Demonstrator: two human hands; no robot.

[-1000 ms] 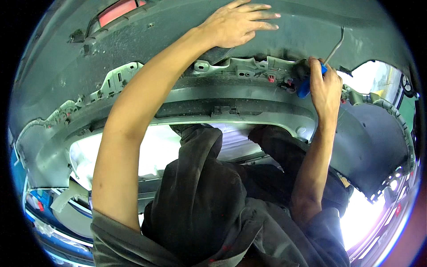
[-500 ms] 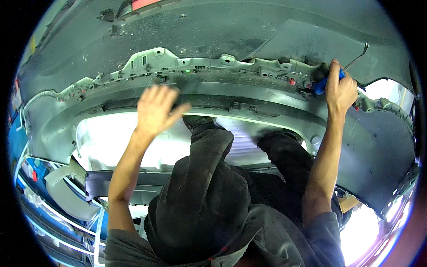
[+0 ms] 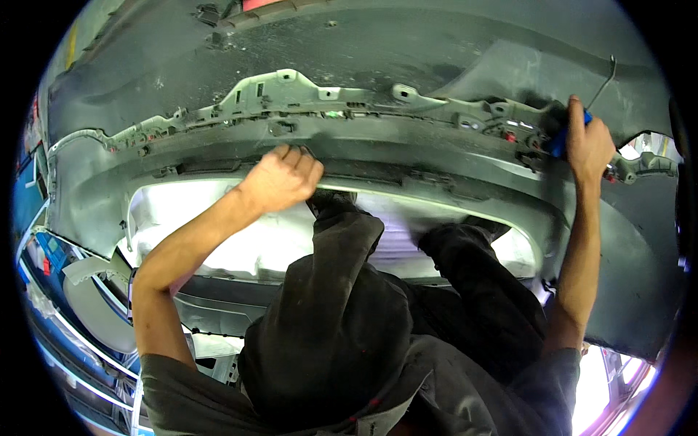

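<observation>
tool in right grip | bumper behind tool | shelving far left

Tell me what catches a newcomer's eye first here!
Probably the huge, curved, dark-grey, plastic-looking panel stretching across the view. At the right, the right hand holds a blue-handled tool with a bent metal shaft; left of centre, the left hand is curled by the bright opening.

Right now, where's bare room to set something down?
Bare: upper grey panel, above the bracket strip and right of the red piece; lower panel, outside the right forearm. Crowded: around right hand, blue-handled tool, red clip; central opening, crossed by legs.
</observation>
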